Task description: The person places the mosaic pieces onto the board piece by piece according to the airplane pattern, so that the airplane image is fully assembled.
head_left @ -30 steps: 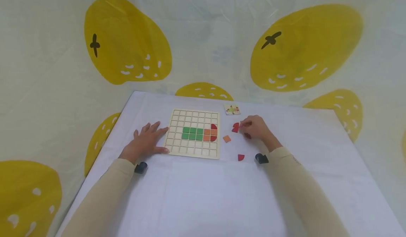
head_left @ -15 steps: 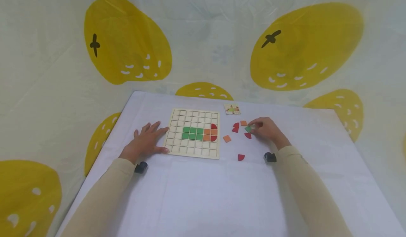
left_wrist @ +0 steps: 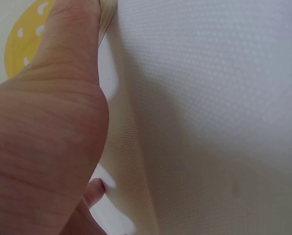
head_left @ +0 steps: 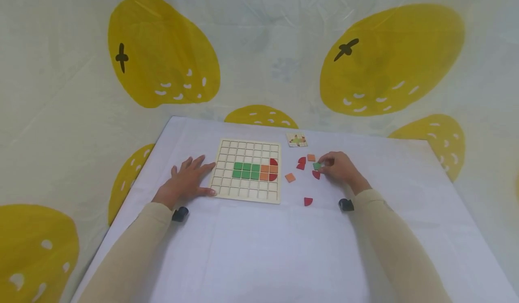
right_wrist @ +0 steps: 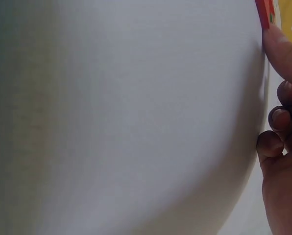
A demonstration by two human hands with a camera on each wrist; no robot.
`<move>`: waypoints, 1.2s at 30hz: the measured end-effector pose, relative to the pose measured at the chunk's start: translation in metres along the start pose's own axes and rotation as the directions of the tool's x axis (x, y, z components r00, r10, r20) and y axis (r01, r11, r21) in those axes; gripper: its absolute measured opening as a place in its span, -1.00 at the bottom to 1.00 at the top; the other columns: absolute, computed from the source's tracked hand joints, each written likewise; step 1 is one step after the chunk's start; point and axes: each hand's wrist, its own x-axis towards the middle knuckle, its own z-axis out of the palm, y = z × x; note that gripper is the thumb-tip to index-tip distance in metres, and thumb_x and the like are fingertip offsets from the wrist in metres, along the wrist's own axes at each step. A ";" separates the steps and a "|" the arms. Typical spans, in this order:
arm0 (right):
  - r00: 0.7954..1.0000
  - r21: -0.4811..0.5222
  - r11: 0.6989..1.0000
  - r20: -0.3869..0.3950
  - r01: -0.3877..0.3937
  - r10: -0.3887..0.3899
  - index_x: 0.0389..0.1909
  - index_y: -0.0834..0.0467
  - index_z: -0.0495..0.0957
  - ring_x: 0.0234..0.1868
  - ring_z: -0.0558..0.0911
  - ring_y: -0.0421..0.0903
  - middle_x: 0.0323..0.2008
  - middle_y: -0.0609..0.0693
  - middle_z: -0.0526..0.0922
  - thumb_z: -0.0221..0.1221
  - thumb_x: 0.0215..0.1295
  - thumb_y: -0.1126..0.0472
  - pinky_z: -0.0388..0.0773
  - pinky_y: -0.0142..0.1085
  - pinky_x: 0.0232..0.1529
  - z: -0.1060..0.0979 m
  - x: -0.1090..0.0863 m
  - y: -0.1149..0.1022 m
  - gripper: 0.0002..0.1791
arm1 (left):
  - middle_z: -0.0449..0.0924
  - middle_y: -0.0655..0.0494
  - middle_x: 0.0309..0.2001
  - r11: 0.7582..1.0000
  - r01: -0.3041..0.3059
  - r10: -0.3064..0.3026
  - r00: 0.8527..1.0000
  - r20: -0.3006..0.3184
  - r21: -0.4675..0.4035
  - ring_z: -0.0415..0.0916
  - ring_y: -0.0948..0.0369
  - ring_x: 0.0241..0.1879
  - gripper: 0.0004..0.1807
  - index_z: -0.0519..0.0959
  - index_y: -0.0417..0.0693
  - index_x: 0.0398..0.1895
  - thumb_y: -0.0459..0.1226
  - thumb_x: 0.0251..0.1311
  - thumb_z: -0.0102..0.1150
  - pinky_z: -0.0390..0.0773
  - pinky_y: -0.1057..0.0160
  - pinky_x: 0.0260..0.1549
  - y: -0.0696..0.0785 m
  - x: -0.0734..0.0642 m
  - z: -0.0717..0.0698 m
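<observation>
With fingers spread, my left hand (head_left: pixel 184 181) lies at the left side of a pale wooden grid board (head_left: pixel 246 194), index fingertip and thumb at its edge. Green square tiles (head_left: pixel 246 170), orange squares (head_left: pixel 264 172) and two red quarter-circle tiles (head_left: pixel 273 177) sit in the board's cells. To the right of the board, my right hand (head_left: pixel 340 167) pinches a green square tile (head_left: pixel 316 166) between thumb and fingertips. A loose red quarter-circle (head_left: pixel 316 175) lies just below it. The right wrist view shows the thumb (right_wrist: pixel 284 56) against a red edge, other fingers curled.
Between board and right hand lie two loose orange squares (head_left: pixel 289 177) and a pair of red quarter-circles (head_left: pixel 301 163). Another red quarter-circle (head_left: pixel 308 201) is nearer me. A small patterned card (head_left: pixel 297 140) lies at the back. A patterned curtain (head_left: pixel 259 59) hangs behind the white-covered table (head_left: pixel 279 258).
My right hand has moved right, uncovering an orange square, a green tile and a red quarter-circle. Over the last half second the green tile turned slightly at its fingertips. The left hand stayed still.
</observation>
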 end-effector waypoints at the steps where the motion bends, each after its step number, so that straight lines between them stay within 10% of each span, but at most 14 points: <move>1: 1.000 0.000 1.000 -0.004 0.002 -0.002 0.17 0.13 0.64 0.21 0.48 0.18 0.14 0.19 0.58 0.35 0.37 0.15 0.61 0.09 0.24 0.001 -0.001 -0.001 -0.62 | -0.22 -0.02 0.74 1.000 -0.001 0.001 1.000 0.000 0.002 -0.25 -0.34 0.67 0.13 0.04 0.45 0.68 0.41 0.08 0.32 -0.11 -0.67 0.39 0.000 0.000 -0.001; 36: 0.994 -0.002 0.995 -0.023 0.104 -0.104 0.08 0.16 0.70 0.06 0.55 0.10 -0.01 0.14 0.66 0.37 0.36 0.20 0.66 -0.05 0.09 0.015 -0.013 -0.033 -0.69 | -0.19 -0.04 0.73 1.000 -0.012 0.011 1.000 -0.011 -0.009 -0.24 -0.35 0.66 0.12 0.06 0.44 0.67 0.42 0.07 0.31 -0.10 -0.67 0.39 0.001 -0.002 -0.001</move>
